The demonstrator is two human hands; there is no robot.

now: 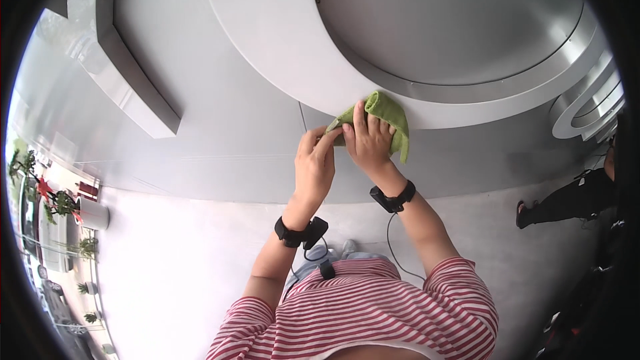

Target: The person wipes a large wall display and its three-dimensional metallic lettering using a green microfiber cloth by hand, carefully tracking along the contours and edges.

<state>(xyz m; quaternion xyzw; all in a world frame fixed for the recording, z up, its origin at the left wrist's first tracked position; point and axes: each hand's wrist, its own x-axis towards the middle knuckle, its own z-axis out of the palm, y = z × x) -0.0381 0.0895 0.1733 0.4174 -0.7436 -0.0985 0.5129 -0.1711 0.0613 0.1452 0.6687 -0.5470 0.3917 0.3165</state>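
Note:
A green cloth (387,110), folded and partly rolled at its upper edge, lies under my right hand (370,142) against the lower rim of a large white ring-shaped panel (280,50) on a grey wall. The fingers of my right hand are spread over the cloth, with part of it wrapped over the fingertips. My left hand (316,160) pinches the cloth's left corner between thumb and fingers. Both wrists wear black straps with small boxes and cables. Inside the ring is a recessed round grey panel (450,15).
An angled raised metal trim (135,95) stands out from the grey wall (230,135) at the left. A potted plant in a white pot (92,213) is at the far left. At the right, another person's leg in black (565,200) stands on the pale floor (190,260).

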